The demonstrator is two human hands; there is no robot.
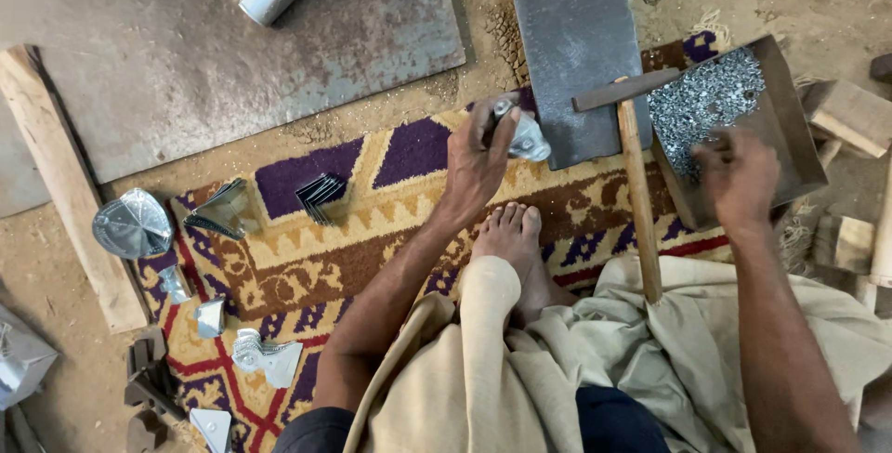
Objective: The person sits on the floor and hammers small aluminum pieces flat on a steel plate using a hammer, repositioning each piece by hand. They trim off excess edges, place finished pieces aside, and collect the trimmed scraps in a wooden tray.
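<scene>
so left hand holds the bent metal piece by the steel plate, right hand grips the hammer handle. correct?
Not quite. The left hand does hold the bent metal piece by the steel plate, but the right hand is in the tray of small metal bits; the hammer lies untouched, per the head view.

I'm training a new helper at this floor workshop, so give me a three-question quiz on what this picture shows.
1. True or false: the left hand holds a small shiny metal piece at the edge of the grey steel plate.
2. Where do the fingers of the right hand reach?
A. into the tray of small metal bits
B. around the hammer handle
C. onto the bare foot
3. Fill in: the hammer lies with its wooden handle pointing toward the person, its head resting near the ____ and the tray.

Key: 1 true; 2 A; 3 steel plate.
</scene>
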